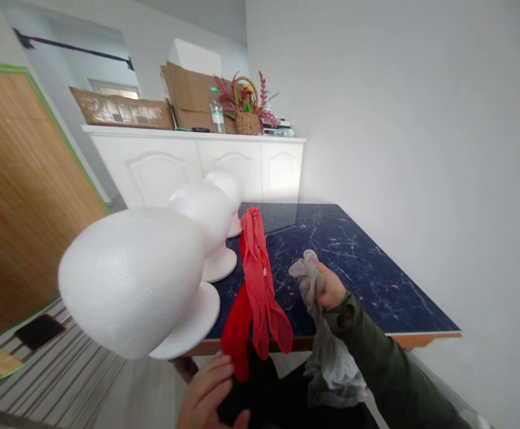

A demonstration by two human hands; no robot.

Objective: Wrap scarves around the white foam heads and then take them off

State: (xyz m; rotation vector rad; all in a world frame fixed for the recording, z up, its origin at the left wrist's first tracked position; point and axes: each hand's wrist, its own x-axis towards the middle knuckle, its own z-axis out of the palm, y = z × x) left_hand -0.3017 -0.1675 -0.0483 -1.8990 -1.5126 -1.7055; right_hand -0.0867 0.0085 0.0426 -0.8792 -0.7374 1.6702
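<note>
Looking down from the head view: right hand [331, 289] clenched around a bunch of grey cloth [326, 351], raised just above the near part of the dark marble table [376, 268]. Upper end of cloth bunched above the fist; rest hangs past the table's near edge toward the lap, so held high probably to let the length drop free. Green sleeve [389, 369] covers the forearm.

Left hand [210, 393] low at near edge of frame, fingers curled beside the lower end of a red cloth [257, 286] and over something dark beneath. Touching the red hem; cannot tell whether actually pinching it or merely resting against it. Red cloth laid lengthwise from mid-table toward near edge, tail draped over the edge, thin and gauzy, apparently parked there within reach.

Left of the cloths: three white foam head forms in a row running near to far. Nearest form [134, 280] large and blurred, leaning, base on the table's near-left corner. Middle form [204, 229] and far form [226, 190] upright on round bases, close beside one another.

Far background: white cabinet [197, 161] against the wall, carrying cardboard boxes [192, 95], a plastic bottle [217, 113] and a wicker basket of flowers [247, 113]. Wooden panel [18, 196] at left, striped floor below.
</note>
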